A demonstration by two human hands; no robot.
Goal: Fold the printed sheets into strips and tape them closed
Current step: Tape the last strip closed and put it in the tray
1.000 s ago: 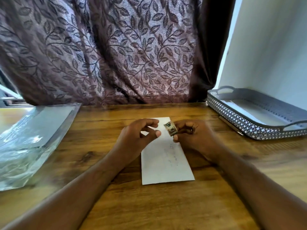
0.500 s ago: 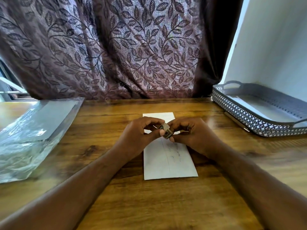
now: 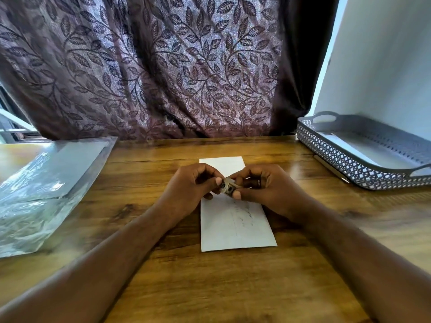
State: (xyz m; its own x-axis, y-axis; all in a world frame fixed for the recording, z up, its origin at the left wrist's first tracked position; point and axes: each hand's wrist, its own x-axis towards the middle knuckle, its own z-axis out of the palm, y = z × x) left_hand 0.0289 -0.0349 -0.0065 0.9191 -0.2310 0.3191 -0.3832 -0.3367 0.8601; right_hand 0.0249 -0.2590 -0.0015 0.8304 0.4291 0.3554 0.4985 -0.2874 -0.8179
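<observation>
A white sheet folded into a long strip (image 3: pixel 235 227) lies on the wooden table (image 3: pixel 210 287), with faint print showing through. Above its far half, my right hand (image 3: pixel 268 190) grips a small roll of tape (image 3: pixel 228 188). My left hand (image 3: pixel 189 185) meets it from the left, thumb and fingertips pinching at the roll's edge. Both hands hover just over the strip and hide its middle part. Any tape pulled free is too small to tell.
A grey perforated tray (image 3: pixel 345 159) with handles holds white paper at the far right; a pen (image 3: pixel 331 169) lies beside it. A clear plastic bag of sheets (image 3: pixel 46 185) lies at the left. A leaf-patterned curtain (image 3: pixel 163 66) hangs behind the table.
My left hand closed in on the tape roll, from apart to pinching at it. The view tilted slightly, so the strip and hands sit a little higher in the frame.
</observation>
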